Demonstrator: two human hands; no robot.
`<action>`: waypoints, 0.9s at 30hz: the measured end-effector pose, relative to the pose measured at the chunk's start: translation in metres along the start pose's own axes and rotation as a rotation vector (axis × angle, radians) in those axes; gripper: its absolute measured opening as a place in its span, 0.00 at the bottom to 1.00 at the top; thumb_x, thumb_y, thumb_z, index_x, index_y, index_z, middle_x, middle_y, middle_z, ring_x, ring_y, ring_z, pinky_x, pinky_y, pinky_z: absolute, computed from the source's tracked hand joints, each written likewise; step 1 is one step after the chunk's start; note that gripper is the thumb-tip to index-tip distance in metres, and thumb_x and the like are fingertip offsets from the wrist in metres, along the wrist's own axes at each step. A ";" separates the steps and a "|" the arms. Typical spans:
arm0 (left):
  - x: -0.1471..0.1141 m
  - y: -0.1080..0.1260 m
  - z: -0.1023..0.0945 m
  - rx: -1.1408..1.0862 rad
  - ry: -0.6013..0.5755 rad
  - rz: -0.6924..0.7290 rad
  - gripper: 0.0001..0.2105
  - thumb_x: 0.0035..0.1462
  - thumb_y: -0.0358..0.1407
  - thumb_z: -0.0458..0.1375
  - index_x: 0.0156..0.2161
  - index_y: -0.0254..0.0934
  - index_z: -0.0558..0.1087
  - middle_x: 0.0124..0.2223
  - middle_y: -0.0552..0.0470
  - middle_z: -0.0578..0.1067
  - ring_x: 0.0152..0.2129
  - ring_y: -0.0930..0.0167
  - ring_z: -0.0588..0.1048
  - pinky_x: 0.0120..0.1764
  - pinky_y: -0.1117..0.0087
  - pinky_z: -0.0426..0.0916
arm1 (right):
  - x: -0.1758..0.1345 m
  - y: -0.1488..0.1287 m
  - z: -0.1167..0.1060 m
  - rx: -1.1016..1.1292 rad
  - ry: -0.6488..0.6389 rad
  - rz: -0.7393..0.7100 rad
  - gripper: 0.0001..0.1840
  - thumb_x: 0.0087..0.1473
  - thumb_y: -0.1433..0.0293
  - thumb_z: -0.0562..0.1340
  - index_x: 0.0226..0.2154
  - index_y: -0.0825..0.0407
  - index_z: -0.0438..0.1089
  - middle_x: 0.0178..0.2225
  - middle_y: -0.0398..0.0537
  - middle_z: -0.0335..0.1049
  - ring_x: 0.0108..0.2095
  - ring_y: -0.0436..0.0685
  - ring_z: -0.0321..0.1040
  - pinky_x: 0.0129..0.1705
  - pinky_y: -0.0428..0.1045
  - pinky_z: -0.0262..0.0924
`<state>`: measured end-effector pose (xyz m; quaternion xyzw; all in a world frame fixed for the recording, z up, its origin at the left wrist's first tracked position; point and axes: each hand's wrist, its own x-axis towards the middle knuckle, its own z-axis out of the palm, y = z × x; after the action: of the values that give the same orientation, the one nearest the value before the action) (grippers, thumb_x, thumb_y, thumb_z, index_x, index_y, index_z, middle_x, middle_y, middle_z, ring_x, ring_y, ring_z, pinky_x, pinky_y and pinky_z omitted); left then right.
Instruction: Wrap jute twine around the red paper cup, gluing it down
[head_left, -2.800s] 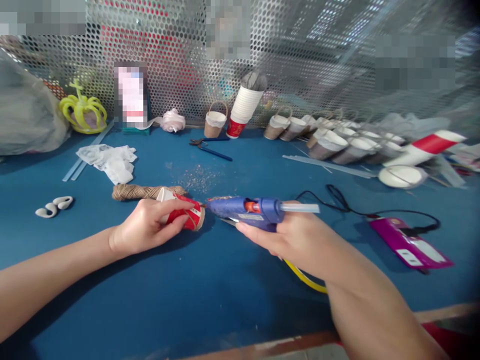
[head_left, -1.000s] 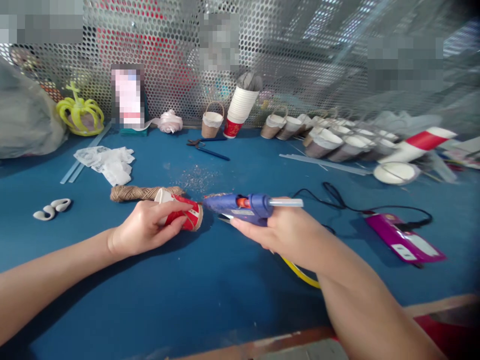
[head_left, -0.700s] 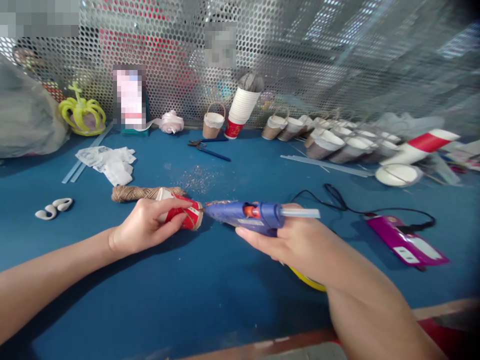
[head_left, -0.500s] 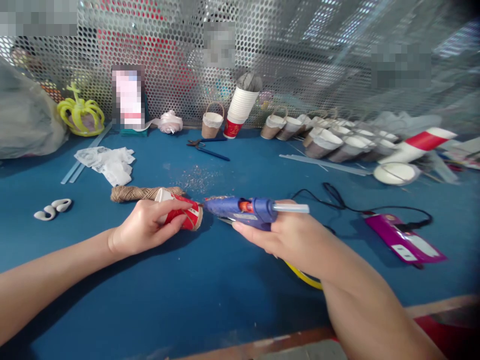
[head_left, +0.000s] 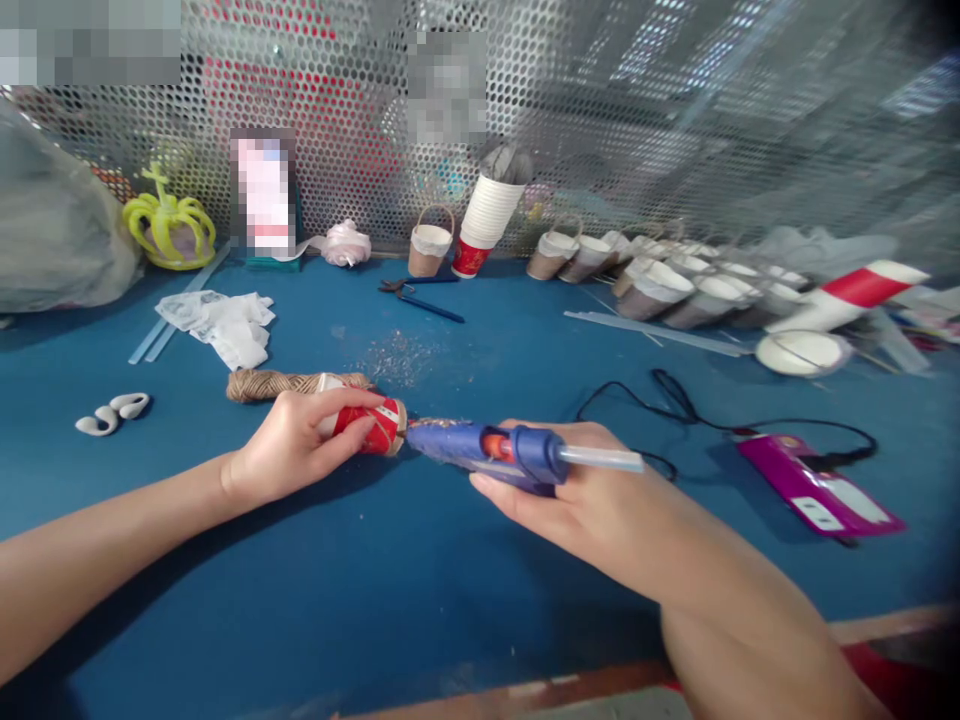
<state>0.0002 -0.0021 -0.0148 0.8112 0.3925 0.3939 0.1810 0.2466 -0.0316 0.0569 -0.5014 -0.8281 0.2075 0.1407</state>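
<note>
My left hand [head_left: 311,435] is closed round a red and white paper cup [head_left: 388,425] lying on its side, its base end turned to the right. In my right hand [head_left: 577,490] is a blue hot glue gun [head_left: 450,440], with a clear glue stick [head_left: 604,458] poking out of its back. The gun's nozzle points left and meets or nearly meets the edge of the cup's base; I cannot tell which. Just behind my left hand lies a roll of brown twine [head_left: 270,385], partly hidden by the cup.
Pliers [head_left: 424,298], crumpled white lace [head_left: 225,325] and white earbuds [head_left: 112,413] lie on the blue table. A cup stack [head_left: 487,220], several twine-wrapped cups [head_left: 652,285] and a phone [head_left: 262,195] stand along the mesh. A purple power strip [head_left: 817,485] with black cable lies at right.
The glue gun has tilted, its rear end swinging lower and toward the right, while its nozzle stays at the cup's base. The cup appears slightly turned in my left hand.
</note>
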 end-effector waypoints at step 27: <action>-0.001 0.000 0.000 -0.009 -0.004 0.038 0.12 0.57 0.33 0.53 0.44 0.31 0.72 0.25 0.53 0.77 0.19 0.76 0.73 0.27 0.77 0.69 | 0.007 0.006 -0.002 -0.033 0.071 -0.117 0.12 0.50 0.68 0.58 0.18 0.50 0.59 0.16 0.39 0.59 0.17 0.47 0.53 0.20 0.44 0.53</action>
<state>-0.0003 -0.0033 -0.0152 0.8184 0.3750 0.3974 0.1780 0.2486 -0.0221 0.0559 -0.4614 -0.8538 0.1673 0.1736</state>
